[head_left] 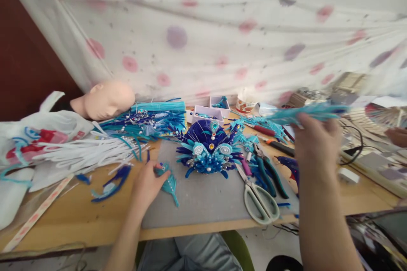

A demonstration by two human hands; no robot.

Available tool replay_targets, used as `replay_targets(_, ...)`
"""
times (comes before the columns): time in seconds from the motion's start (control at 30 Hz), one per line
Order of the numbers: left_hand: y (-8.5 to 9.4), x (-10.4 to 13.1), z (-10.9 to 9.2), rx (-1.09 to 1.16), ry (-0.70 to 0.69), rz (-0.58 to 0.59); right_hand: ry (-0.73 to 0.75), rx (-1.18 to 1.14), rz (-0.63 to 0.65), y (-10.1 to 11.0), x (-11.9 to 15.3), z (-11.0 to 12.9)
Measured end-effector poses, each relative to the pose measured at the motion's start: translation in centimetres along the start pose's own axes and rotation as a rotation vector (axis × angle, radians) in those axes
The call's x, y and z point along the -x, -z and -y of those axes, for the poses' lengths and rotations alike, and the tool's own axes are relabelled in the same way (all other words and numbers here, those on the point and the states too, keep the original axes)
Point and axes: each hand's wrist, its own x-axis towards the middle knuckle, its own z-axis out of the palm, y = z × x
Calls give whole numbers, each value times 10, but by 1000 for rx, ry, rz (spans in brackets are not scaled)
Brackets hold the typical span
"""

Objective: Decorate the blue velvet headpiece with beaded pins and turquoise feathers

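Observation:
My left hand (pixel 149 184) pinches a light-blue leaf-shaped piece (pixel 171 187) with small beads, low over the left side of the grey mat (pixel 197 211). Raised above the right side of the table, my right hand (pixel 318 135) is closed around a long light-blue fuzzy bundle (pixel 282 113), smeared by motion. It looks like pipe cleaners. Between my hands, a blue headpiece (pixel 208 152) with pearls, gems and fuzzy petals sits on the mat. Scissors (pixel 260 207) with pale green handles lie at the mat's right, beside dark-handled pliers (pixel 270 173).
A mannequin head (pixel 108 99) lies at the back left, near white pipe cleaners (pixel 95 150) and a plastic bag (pixel 41 135). Small white boxes (pixel 208 114) and a paper tub (pixel 245 102) stand behind the headpiece. Another person's hand (pixel 397 136) shows at the far right.

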Motion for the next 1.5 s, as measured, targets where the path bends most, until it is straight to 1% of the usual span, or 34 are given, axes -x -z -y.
replay_targets(0.03,1,-1,1,54,14,4,39,5,-36,14,11,12)
replay_targets(0.07,2,0,1,112,31,9,61,67,-40,29,25,23)
replay_targets(0.1,3,0,0,174,49,13,36,177,-16,41,42,30)
replay_targets(0.13,5,2,-1,237,69,14,-23,303,120,51,60,35)
replay_targets(0.17,7,3,-2,298,90,11,-85,364,373,56,78,37)
replay_targets(0.2,10,6,-4,356,113,6,-95,413,651,56,95,35)
replay_targets(0.23,13,9,-5,411,137,-2,-56,487,858,50,110,30)
replay_targets(0.27,16,12,-6,464,162,-10,-10,577,945,40,122,24)
replay_targets(0.3,20,16,-6,516,189,-19,54,635,1068,26,132,16)
replay_targets(0.33,23,20,-6,568,216,-29,132,715,1126,11,139,7)
replay_targets(0.4,30,29,-5,678,265,-64,277,844,1181,-17,146,-11)
replay_targets(0.43,32,33,-4,735,285,-86,340,878,1177,-28,149,-19)
replay_targets(0.5,36,41,-4,844,312,-131,443,882,1110,-41,154,-29)
replay_targets(0.57,37,47,-5,935,325,-162,517,797,972,-44,162,-31)
replay_targets(0.67,34,54,-10,1034,328,-166,557,604,744,-42,179,-22)
replay_targets(0.73,29,58,-13,1086,322,-148,515,510,647,-44,190,-16)
replay_targets(0.8,24,61,-16,1133,317,-127,419,442,602,-50,198,-14)
replay_targets(0.9,17,66,-17,1174,319,-99,263,338,588,-56,204,-17)
replay_targets(1.0,13,69,-16,1181,323,-94,156,228,574,-56,206,-19)
replay_targets(1.13,12,73,-16,1208,307,-106,62,135,533,-52,207,-14)
replay_targets(1.23,8,80,-18,1265,322,-84,-10,69,484,-52,210,-10)
replay_targets(1.3,2,88,-22,1300,377,-49,-67,22,451,-53,213,-8)
replay_targets(1.37,-5,97,-27,1344,438,11,-101,-22,428,-53,215,-7)
replay_targets(1.5,-16,111,-41,1472,509,161,-77,-56,396,-49,219,-6)
